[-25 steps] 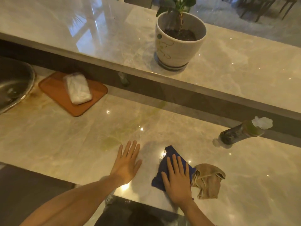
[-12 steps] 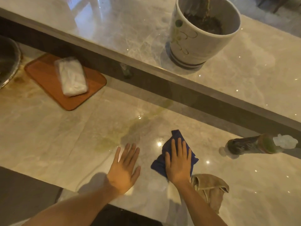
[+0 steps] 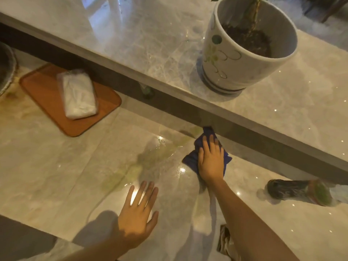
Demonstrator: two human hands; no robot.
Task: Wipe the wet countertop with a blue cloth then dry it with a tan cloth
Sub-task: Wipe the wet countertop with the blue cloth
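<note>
The blue cloth (image 3: 190,160) is lying bunched on the tabletop (image 3: 56,176) hard against the dark step below the raised ledge (image 3: 150,44), its long axis running from the near left up to the far right corner, with bare wet stone stretching open to its left toward the orange tray (image 3: 47,98). The right hand (image 3: 211,161) is pressing flat on the cloth with fingers stretched out, not gripping, while the left hand (image 3: 136,217) is resting spread and empty on the stone nearer the front edge. The tan cloth (image 3: 225,242) is sitting crumpled beside the right forearm, and a bottle (image 3: 299,192) is lying on its side well to the right.
</note>
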